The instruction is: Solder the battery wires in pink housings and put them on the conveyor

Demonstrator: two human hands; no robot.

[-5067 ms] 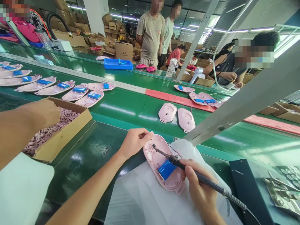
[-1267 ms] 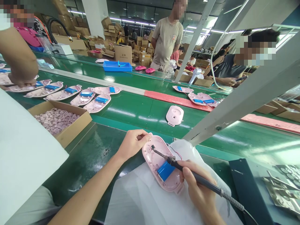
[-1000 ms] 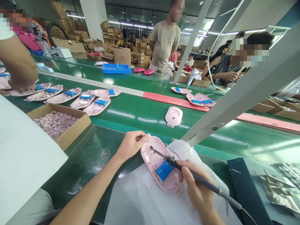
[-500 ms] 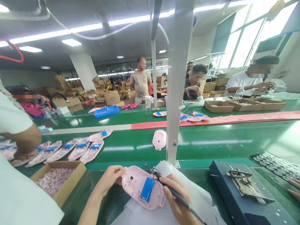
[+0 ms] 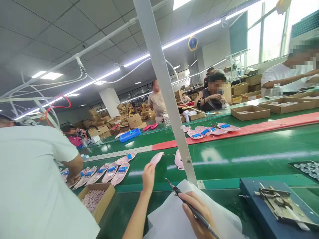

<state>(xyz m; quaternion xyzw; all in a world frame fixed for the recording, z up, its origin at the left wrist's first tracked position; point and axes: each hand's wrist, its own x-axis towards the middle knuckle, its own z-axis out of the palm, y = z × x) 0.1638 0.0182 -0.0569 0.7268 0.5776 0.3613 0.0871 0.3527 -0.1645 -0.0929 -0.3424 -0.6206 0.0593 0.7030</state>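
The left hand (image 5: 149,177) is raised above the near edge of the green conveyor belt (image 5: 236,159), its grip closed on a pink plastic housing (image 5: 156,158). The housing is seen almost edge-on and slightly blurred: a smooth, curved shell, with a thin red wire showing just off its right end. Its inner side cannot be made out from this angle. The right hand (image 5: 198,209) is clenched around a slim, dark soldering iron (image 5: 190,205), held like a pen with the tip pointing far and left, well apart from the housing. Beneath that hand lies a crumpled white plastic sheet (image 5: 174,215).

To the right on the near worktop sits a blue metal fixture (image 5: 251,205) carrying a steel clamp (image 5: 275,199). To the left, a cardboard box (image 5: 107,196) holds loose pink rings (image 5: 91,200). Beyond the box is a row of pink housings with blue batteries (image 5: 120,173). A co-worker in a white T-shirt (image 5: 32,179) stands at near left, one hand (image 5: 73,176) reaching down to that row. A white upright post (image 5: 161,89) rises just right of the raised hand. The printing on a far carton (image 5: 134,121) is too small to read, and no other writing is legible.
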